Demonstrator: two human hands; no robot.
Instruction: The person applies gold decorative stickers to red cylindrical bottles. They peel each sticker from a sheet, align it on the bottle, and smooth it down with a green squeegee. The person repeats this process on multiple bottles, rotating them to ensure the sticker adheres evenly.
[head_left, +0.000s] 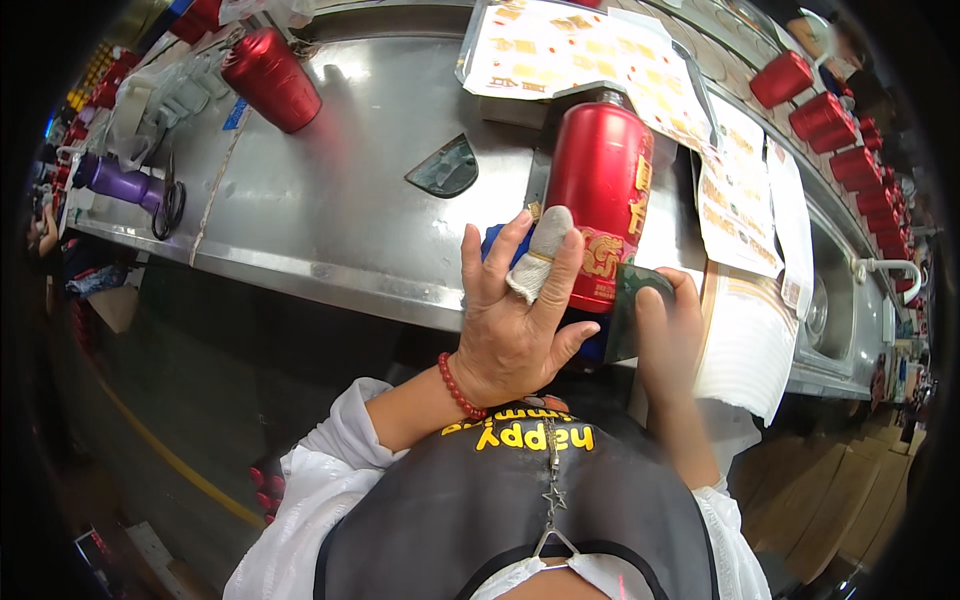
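Note:
A glossy red bottle (592, 165) with gold decals lies on its side in front of me, its neck pointing away. My left hand (515, 325) is at the bottle's left side, fingers stretched and spread, a grey-white cloth finger cover (548, 250) on one of them. At the bottle's near right end, my right hand (668, 325) pinches a thin dark green plate (625, 315), like a scraper. That plate's edge is against the bottle beside a gold animal-shaped decal (604, 256). Some blue material shows under the bottle, mostly hidden.
Another red bottle (272, 80) stands on the steel table (350, 180) at far left. A dark green flat piece (445, 168) lies mid-table. Decal sheets (570, 50) spread behind and to the right. A purple heat-gun-like tool (120, 182) sits left; more red bottles (822, 122) line the right.

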